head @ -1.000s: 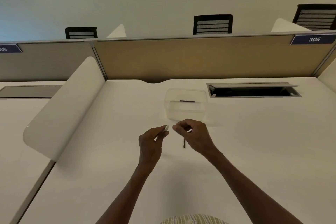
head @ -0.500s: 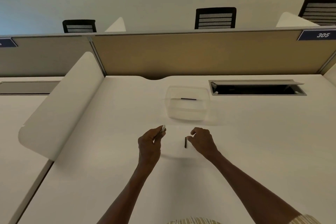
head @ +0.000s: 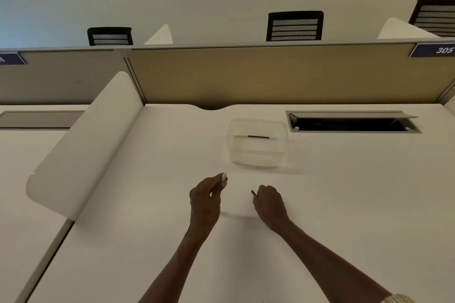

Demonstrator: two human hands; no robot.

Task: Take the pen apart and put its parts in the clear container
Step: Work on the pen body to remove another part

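Left grip (head: 205, 198) clenches the white pen barrel (head: 223, 177); right grip (head: 269, 202) pinches a dark part (head: 254, 193) on the bench (head: 357, 192). Mid-disassembly, seemingly. Next: carry it toward 12 o'clock into the clear container (head: 257, 158), where one dark piece (head: 258, 136) lies.

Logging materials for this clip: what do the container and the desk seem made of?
Clear container: likely thin, glossy transparent plastic; the desk and a dark pen part show through its walls. Desk: smooth matte white, probably laminate; the core cannot be told.
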